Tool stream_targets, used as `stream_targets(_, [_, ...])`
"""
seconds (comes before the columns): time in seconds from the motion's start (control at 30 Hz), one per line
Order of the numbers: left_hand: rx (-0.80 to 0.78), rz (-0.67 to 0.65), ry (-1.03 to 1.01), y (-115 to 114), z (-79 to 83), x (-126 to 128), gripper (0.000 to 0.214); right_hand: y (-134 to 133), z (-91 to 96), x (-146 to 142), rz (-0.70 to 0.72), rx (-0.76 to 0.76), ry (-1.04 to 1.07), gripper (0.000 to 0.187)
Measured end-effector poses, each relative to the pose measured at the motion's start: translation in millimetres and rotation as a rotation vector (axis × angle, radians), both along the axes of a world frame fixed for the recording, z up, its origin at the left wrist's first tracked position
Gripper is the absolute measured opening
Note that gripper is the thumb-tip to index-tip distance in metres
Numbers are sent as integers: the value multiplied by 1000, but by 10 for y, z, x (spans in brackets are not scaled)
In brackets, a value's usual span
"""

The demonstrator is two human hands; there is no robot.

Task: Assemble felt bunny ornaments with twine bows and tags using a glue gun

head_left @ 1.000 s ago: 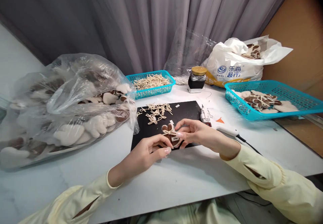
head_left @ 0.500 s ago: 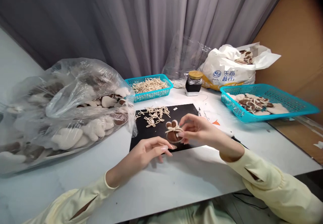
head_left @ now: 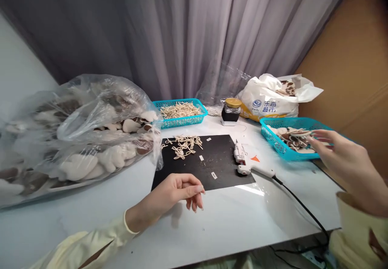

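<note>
Over the black mat (head_left: 221, 151), toward the table's front edge, my left hand (head_left: 178, 192) hangs with loosely curled fingers apart, holding nothing. My right hand (head_left: 342, 155) reaches over the right blue basket (head_left: 274, 142). Between its thumb and fingertips is the end of a small brown-and-cream plush piece (head_left: 298, 132), seen nearly edge-on just above others like it. Its bow cannot be made out at this angle. Several cream cord bows (head_left: 184, 144) lie on the mat's back left part. A white glue gun (head_left: 253, 166) rests at the mat's right edge.
A big clear plastic bag (head_left: 91, 115) of plush pieces fills the left side. Behind the mat stand another blue basket (head_left: 182, 122) of cord bows and a dark jar (head_left: 231, 111). A white shopping bag (head_left: 266, 99) sits back right. The glue gun's black cable (head_left: 303, 206) crosses the front right.
My right hand has carried the plush piece from above the mat rightward to the basket. The left hand has dropped slightly toward me. The glue gun is now uncovered, and the view has shifted.
</note>
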State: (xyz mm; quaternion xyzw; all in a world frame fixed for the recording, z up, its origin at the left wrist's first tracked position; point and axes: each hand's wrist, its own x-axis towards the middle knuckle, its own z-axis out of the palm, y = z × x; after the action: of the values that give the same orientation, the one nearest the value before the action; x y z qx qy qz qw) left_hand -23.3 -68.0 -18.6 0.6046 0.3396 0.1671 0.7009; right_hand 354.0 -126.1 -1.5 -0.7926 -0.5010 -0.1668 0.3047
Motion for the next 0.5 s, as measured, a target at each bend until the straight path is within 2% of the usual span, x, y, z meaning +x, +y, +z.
stream_targets(0.03, [-9, 2, -3, -10, 2, 7, 22, -74, -33, -241, 138, 56, 82, 21])
stream_targets(0.13, [-33, -9, 9, -35, 33, 16, 23, -249, -102, -1110, 718, 109, 231, 13])
stream_targets(0.2, [-41, -35, 20, -51, 59, 13, 24, -263, -133, -1606, 951, 89, 352, 10])
stream_targets(0.27, [-41, -60, 23, -64, 74, 5, 25, -214, -168, -1922, 1018, 26, 464, 16])
stream_targets(0.33, [-32, -74, 20, -74, 70, -4, 24, -163, -203, -2066, 1029, -33, 576, 21])
stream_targets(0.5, [6, -95, 10, -80, 51, -24, 23, -175, -244, -2068, 1082, -141, 878, 19])
